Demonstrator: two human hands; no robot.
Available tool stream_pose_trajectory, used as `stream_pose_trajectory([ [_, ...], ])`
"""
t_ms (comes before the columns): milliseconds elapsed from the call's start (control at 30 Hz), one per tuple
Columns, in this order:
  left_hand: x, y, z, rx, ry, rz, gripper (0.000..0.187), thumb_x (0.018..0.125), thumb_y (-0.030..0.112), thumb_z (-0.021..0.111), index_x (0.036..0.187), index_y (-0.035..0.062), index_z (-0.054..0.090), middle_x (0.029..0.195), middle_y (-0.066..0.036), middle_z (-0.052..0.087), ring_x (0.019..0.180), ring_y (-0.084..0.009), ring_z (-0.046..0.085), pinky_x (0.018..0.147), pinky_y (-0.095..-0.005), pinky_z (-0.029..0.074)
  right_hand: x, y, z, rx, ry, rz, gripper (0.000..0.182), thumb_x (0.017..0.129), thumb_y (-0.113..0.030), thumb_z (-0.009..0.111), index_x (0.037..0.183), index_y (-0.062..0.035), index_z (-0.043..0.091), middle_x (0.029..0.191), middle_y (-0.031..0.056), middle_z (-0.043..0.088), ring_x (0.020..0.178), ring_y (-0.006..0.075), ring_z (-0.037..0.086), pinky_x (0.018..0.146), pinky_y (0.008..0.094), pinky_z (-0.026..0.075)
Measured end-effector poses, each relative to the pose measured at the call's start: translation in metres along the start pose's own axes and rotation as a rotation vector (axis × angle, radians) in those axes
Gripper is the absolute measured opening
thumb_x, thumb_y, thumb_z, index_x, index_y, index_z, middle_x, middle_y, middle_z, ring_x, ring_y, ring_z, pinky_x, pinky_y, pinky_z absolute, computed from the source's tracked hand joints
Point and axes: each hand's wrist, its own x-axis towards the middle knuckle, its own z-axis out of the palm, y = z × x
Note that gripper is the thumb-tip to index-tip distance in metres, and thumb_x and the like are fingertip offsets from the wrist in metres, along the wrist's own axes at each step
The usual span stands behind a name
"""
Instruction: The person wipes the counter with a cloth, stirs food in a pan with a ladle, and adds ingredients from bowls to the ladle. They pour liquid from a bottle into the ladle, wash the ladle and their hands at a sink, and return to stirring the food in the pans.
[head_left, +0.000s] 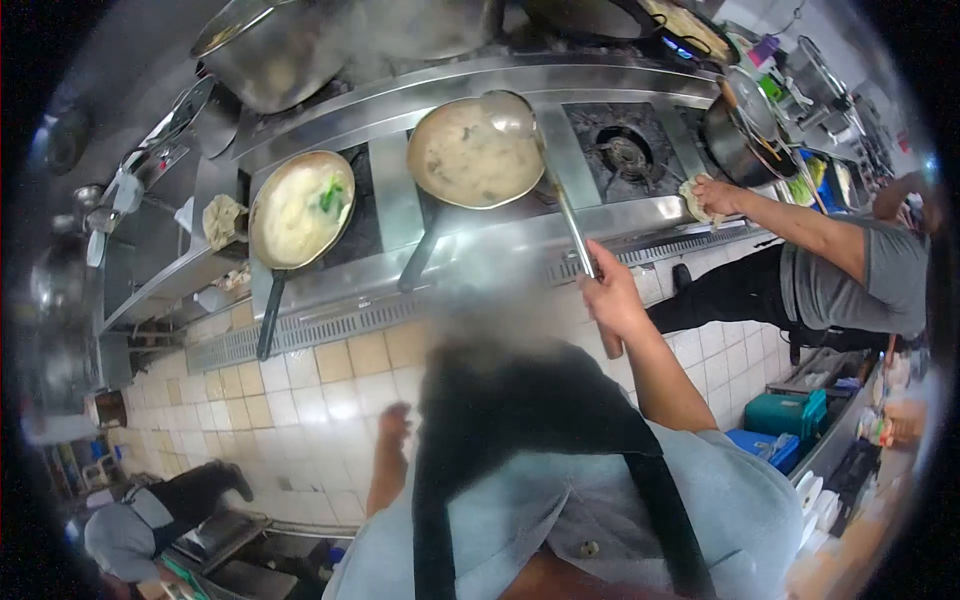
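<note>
My right hand (612, 296) grips the long handle of a steel ladle (510, 112), whose bowl hovers over the rim of a pan of pale, creamy liquid (474, 155) on the middle burner. To its left stands a second pan (300, 208) with whitish broth and green leaves, its dark handle pointing towards me. My left hand (393, 424) hangs low beside my dark apron, blurred, with nothing visibly in it.
A free burner (625, 152) lies right of the middle pan. A co-worker in a grey shirt (850, 275) presses a cloth (697, 197) on the stove edge at right. Large steel pots (275, 50) stand behind. Another person (130, 535) crouches at lower left on the tiled floor.
</note>
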Motion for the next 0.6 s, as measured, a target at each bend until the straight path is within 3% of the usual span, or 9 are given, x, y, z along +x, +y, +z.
stream_pose_trajectory([
  [67,0.012,-0.032,-0.008,0.148,-0.077,0.146,0.033,0.092,0.03,0.057,0.119,0.0108,0.058,0.098,-0.003,0.066,0.072,-0.0189,0.065,0.044,-0.0319,0.045,0.011,0.008,-0.003,-0.066,0.02,-0.011,0.055,0.086,-0.003,0.056,0.139,-0.0021,0.042,0.074,0.0068,0.058,0.054,0.0131,0.053,0.049,0.0291,0.045],
  [100,-0.007,-0.006,-0.008,0.226,-0.018,-0.046,0.035,0.087,0.027,0.06,0.118,0.0103,0.061,0.109,-0.009,0.064,0.09,-0.0229,0.064,0.069,-0.0334,0.047,0.024,0.026,-0.004,-0.142,0.043,-0.125,0.056,0.086,-0.004,0.055,0.14,-0.0015,0.041,0.073,0.0082,0.059,0.054,0.0148,0.055,0.052,0.0296,0.047],
  [233,0.017,-0.064,-0.02,0.073,0.112,-0.044,0.038,0.088,0.032,0.06,0.12,0.0103,0.062,0.113,-0.011,0.064,0.101,-0.0283,0.061,0.068,-0.0407,0.048,0.045,0.014,0.008,-0.225,0.038,-0.165,0.054,0.086,-0.006,0.055,0.138,0.0,0.042,0.072,0.008,0.059,0.057,0.0149,0.055,0.052,0.0292,0.048],
  [300,0.01,-0.058,-0.022,0.031,0.165,-0.035,0.039,0.089,0.033,0.059,0.12,0.0104,0.061,0.112,-0.011,0.064,0.099,-0.0283,0.061,0.065,-0.0395,0.045,0.043,-0.015,0.015,-0.048,-0.149,0.07,0.046,0.086,-0.007,0.054,0.131,0.0006,0.047,0.074,0.0062,0.059,0.06,0.0126,0.056,0.049,0.0284,0.047],
  [333,-0.002,-0.043,-0.019,-0.008,0.16,-0.091,0.038,0.089,0.031,0.059,0.121,0.0098,0.061,0.112,-0.011,0.064,0.099,-0.0276,0.061,0.067,-0.0411,0.047,0.047,-0.016,0.021,-0.048,-0.158,0.073,0.046,0.086,-0.007,0.054,0.131,0.0006,0.047,0.074,0.0062,0.059,0.06,0.0126,0.056,0.049,0.0284,0.047],
  [400,-0.021,-0.02,-0.009,-0.052,0.159,-0.153,0.038,0.089,0.029,0.059,0.121,0.0092,0.061,0.112,-0.01,0.064,0.1,-0.0269,0.061,0.07,-0.0427,0.049,0.053,-0.016,0.028,0.291,-0.303,0.207,0.042,0.089,-0.008,0.055,0.129,-0.0007,0.047,0.074,0.0037,0.053,0.054,0.0089,0.049,0.042,0.0261,0.039],
  [467,-0.034,-0.012,-0.001,-0.284,0.18,-0.168,0.036,0.089,0.027,0.058,0.12,0.0086,0.061,0.115,-0.011,0.064,0.103,-0.0281,0.061,0.079,-0.0464,0.052,0.054,-0.018,0.023,0.505,-0.379,0.303,0.041,0.088,-0.01,0.057,0.127,-0.0033,0.048,0.075,0.0027,0.055,0.054,0.0083,0.05,0.042,0.0259,0.041],
  [533,-0.04,-0.023,0.002,-0.031,0.182,-0.114,0.035,0.09,0.027,0.059,0.12,0.0097,0.061,0.12,-0.015,0.062,0.111,-0.0305,0.06,0.09,-0.0486,0.051,0.054,-0.019,0.012,0.719,-0.446,0.401,0.04,0.088,-0.012,0.059,0.125,-0.0059,0.048,0.076,0.0017,0.056,0.055,0.0076,0.051,0.042,0.0258,0.044],
  [600,-0.008,-0.085,-0.013,0.848,-0.006,0.428,0.036,0.089,0.03,0.061,0.121,0.0131,0.061,0.128,-0.021,0.057,0.115,-0.0331,0.058,0.09,-0.05,0.051,0.052,-0.017,-0.003,1.026,-0.69,0.513,0.048,0.088,-0.021,0.062,0.13,-0.0062,0.043,0.083,0.003,0.057,0.056,0.0097,0.052,0.046,0.0247,0.047],
])
